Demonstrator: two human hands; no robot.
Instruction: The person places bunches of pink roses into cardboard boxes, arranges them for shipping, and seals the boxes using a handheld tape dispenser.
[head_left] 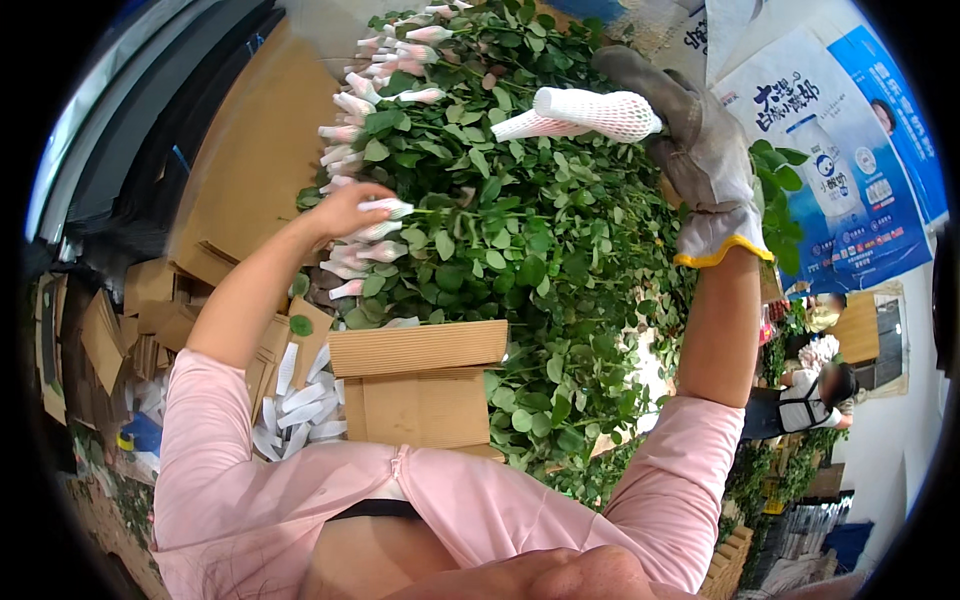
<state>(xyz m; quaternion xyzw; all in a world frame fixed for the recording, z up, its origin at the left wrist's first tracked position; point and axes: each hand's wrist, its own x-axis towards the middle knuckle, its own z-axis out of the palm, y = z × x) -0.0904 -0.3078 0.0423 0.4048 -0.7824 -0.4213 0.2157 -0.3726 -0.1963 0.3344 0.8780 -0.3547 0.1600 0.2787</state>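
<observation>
The person's pink top (pixel 470 500) fills the foreground. Ahead, a netted rose (pixel 400 208) sits in the bare left hand (pixel 345 212), which pinches its head at the left edge of a leafy pile (pixel 480 175). Many netted heads (pixel 345 131) already line that edge, so work looks well along; loose white strips (pixel 305 403), perhaps unused sleeves, suggest more remains. Farther right, the gloved right hand (pixel 700 155) seems closed around the stems of two netted blooms (pixel 618 113).
</observation>
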